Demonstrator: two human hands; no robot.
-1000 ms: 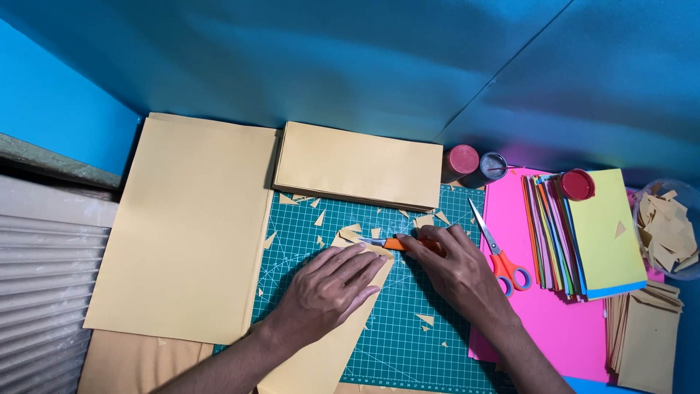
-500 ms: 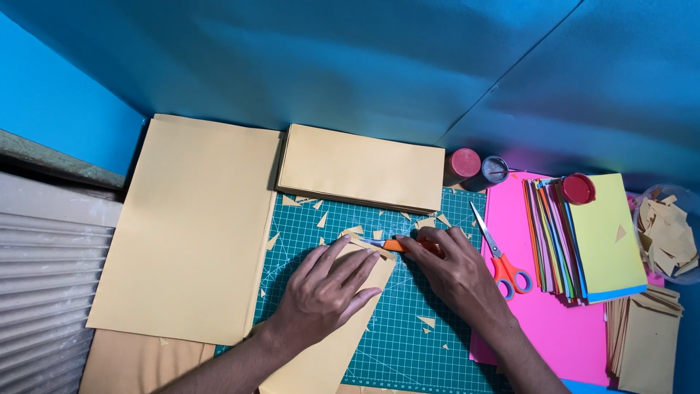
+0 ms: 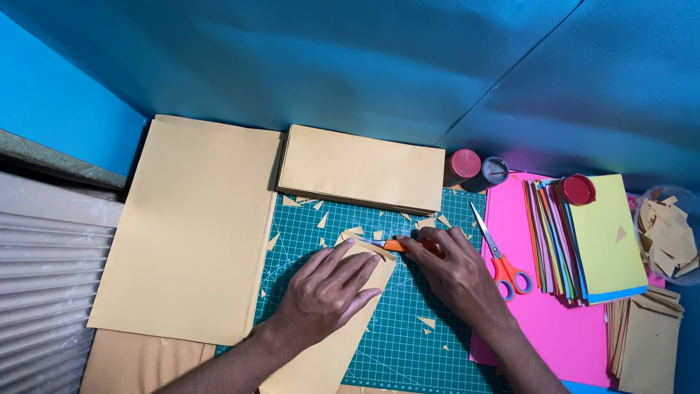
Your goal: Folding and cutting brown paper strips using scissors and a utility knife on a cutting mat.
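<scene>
My left hand (image 3: 322, 293) lies flat, fingers spread, on a tan paper strip (image 3: 324, 357) that runs diagonally across the green cutting mat (image 3: 408, 350). My right hand (image 3: 456, 270) grips an orange craft knife (image 3: 390, 244) whose blade points left at the strip's upper end. The two hands almost touch at the strip's top corner. Small tan paper offcuts (image 3: 426, 321) are scattered over the mat.
A large tan sheet stack (image 3: 189, 226) lies left of the mat, a smaller tan stack (image 3: 361, 168) behind it. Orange-handled scissors (image 3: 499, 255) rest on pink paper (image 3: 561, 328). Coloured paper stack (image 3: 590, 237), red-lidded jars (image 3: 462, 165), a bowl of scraps (image 3: 667, 233) and tan pieces (image 3: 645, 339) sit right.
Both hands stay on the strip and knife with almost no shift. The left fingers have spread slightly on the paper.
</scene>
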